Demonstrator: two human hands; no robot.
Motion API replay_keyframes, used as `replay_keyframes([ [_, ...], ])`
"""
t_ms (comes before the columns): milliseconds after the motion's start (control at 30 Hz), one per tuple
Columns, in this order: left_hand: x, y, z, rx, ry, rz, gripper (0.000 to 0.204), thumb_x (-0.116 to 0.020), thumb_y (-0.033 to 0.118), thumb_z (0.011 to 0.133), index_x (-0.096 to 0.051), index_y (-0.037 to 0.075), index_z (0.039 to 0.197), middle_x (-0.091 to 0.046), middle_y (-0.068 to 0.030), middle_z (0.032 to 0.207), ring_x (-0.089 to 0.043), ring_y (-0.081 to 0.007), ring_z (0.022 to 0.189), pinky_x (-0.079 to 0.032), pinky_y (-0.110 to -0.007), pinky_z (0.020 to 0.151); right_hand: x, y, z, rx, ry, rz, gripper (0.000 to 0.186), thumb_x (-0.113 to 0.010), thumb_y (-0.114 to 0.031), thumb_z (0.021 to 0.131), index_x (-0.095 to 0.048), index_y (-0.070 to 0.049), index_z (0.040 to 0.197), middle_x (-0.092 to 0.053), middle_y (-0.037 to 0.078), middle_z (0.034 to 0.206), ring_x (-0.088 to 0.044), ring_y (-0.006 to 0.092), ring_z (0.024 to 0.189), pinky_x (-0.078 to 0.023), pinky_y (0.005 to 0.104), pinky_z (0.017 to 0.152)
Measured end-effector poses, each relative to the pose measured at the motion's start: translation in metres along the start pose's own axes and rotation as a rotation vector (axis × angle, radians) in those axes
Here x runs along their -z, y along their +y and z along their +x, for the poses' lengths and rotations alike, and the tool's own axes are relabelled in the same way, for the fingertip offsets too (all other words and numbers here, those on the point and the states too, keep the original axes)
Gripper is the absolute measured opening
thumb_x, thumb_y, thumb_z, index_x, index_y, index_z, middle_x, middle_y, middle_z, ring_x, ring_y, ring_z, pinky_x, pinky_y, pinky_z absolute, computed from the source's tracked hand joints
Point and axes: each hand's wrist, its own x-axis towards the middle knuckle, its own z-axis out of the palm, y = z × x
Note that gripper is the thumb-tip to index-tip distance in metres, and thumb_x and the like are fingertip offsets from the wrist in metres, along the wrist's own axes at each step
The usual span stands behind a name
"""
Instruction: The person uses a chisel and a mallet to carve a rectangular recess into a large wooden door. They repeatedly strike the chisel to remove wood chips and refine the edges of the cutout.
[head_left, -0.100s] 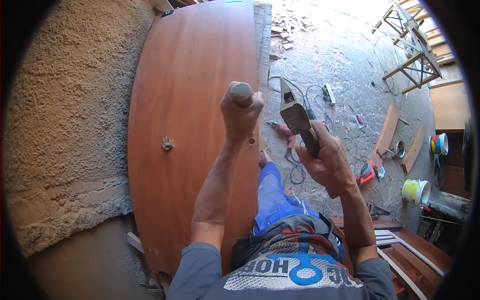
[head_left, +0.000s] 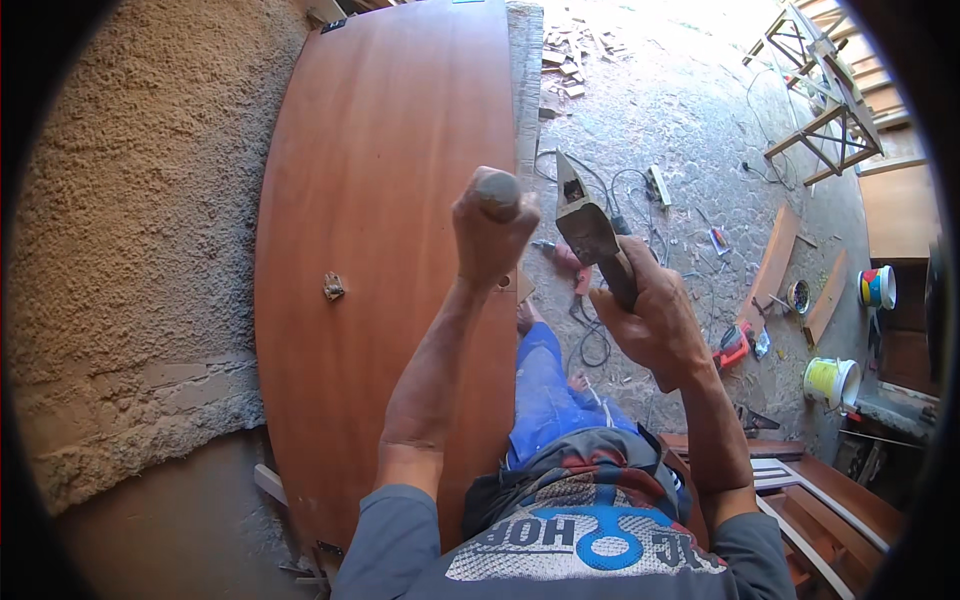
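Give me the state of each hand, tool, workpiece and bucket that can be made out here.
Left hand: closed around a tool
Round-ended tool: held end-on, far end hidden
Right hand: gripping the hammer
Hammer: held up, off the panel
Wooden panel: lying flat, hole partly hidden
Pink drill: lying on the floor
Red power tool: on the floor
Yellow-and-white bucket: open-topped

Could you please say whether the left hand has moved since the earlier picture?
Yes, the left hand has shifted slightly right, relative to the round hole in the reddish-brown wooden panel.
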Motion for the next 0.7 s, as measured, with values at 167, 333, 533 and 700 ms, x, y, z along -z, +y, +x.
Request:
replay_keyframes([
  [167, -0.007, 0.002, 0.003, -0.037, 0.007, -0.024, 0.020, -0.077, 0.006, 0.075, -0.059, 0.004, 0.083, -0.061, -0.0046, 0.065, -0.058, -0.0094, 0.061, -0.051, -0.031, 0.060, -0.002, -0.008, 0.008, 0.053, 0.007, -0.038, 0.039, -0.070, -0.012, 0.088, -0.052, -0.001, 0.121, -0.064, 0.025, 0.076, -0.066, 0.0465, 0.072, -0.050, 0.0475, 0.065],
  [333, -0.007, 0.006, -0.006, -0.145, -0.003, -0.019, 0.019, -0.075, 0.006, 0.075, -0.058, 0.005, 0.083, -0.061, -0.0052, 0.066, -0.060, -0.0109, 0.060, -0.052, -0.031, 0.060, 0.025, -0.041, 0.013, 0.214, 0.147, -0.115, 0.034, -0.069, -0.011, 0.090, -0.055, -0.004, 0.120, -0.064, 0.019, 0.071, -0.067, 0.0358, 0.063, -0.052, 0.0435, 0.062],
  [533, -0.005, 0.004, -0.009, -0.072, -0.012, -0.012, 0.020, -0.076, 0.006, 0.075, -0.059, 0.006, 0.084, -0.063, -0.0063, 0.068, -0.063, -0.0167, 0.060, -0.053, -0.034, 0.060, 0.031, -0.066, 0.028, 0.449, 0.439, -0.094, 0.026, -0.067, -0.005, 0.093, -0.053, 0.003, 0.113, -0.061, 0.010, 0.070, -0.062, 0.0248, 0.060, -0.049, 0.0373, 0.058],
  [700, -0.002, -0.002, 0.000, -0.325, -0.023, 0.212, 0.021, -0.080, 0.008, 0.075, -0.064, 0.005, 0.088, -0.064, -0.0055, 0.079, -0.064, -0.0180, 0.071, -0.053, -0.035, 0.065, 0.018, -0.016, 0.047, 0.247, -0.141, -0.507, 0.025, -0.061, -0.007, 0.084, -0.044, 0.000, 0.101, -0.064, 0.025, 0.075, -0.065, 0.0488, 0.073, -0.049, 0.0575, 0.067],
])
